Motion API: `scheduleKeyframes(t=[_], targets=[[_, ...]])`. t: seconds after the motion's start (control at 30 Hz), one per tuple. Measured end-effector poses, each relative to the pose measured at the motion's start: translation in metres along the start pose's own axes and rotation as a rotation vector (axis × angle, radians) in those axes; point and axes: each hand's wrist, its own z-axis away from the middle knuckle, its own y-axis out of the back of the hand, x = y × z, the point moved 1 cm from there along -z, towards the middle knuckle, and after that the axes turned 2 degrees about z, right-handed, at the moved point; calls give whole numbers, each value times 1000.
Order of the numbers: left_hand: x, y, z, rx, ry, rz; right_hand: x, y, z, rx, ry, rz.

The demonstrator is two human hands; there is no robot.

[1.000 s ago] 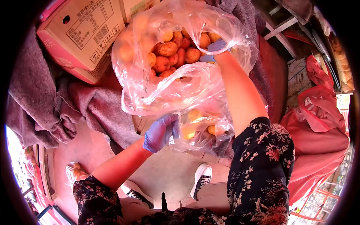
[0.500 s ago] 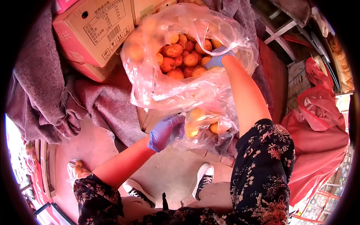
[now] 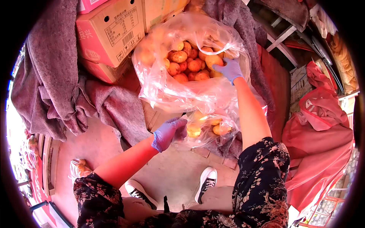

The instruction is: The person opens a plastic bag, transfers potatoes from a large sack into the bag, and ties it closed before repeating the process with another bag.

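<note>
A large clear plastic bag lies wide open, filled with several round orange-red fruits. At its right side, my gloved right hand has its fingers closed on a round orange-yellow fruit, larger-looking than those below it. Nearer to me is a smaller clear plastic bag with a few yellow-orange fruits inside. My gloved left hand is curled at this bag's left edge and grips the plastic; the fingertips are partly hidden.
Pink and brown cardboard boxes are stacked behind the large bag, on the left. Grey-purple blankets drape around. A red cloth hangs at right. Another bag of fruit sits on the floor at left.
My right hand has come up from inside the large bag with an orange-yellow fruit. My left hand stays at the small bag. The view has shifted slightly.
</note>
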Motion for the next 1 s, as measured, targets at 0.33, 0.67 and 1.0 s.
scheduleKeyframes(t=[0.33,0.67,1.0], targets=[[12,-10,15,-33,-50,157,31,79,150,-336,87,-1849],[19,-21,20,-140,95,309,-3,-19,216,-463,104,-517],[26,-35,21,-127,54,311,-35,-45,251,-47,384,72]])
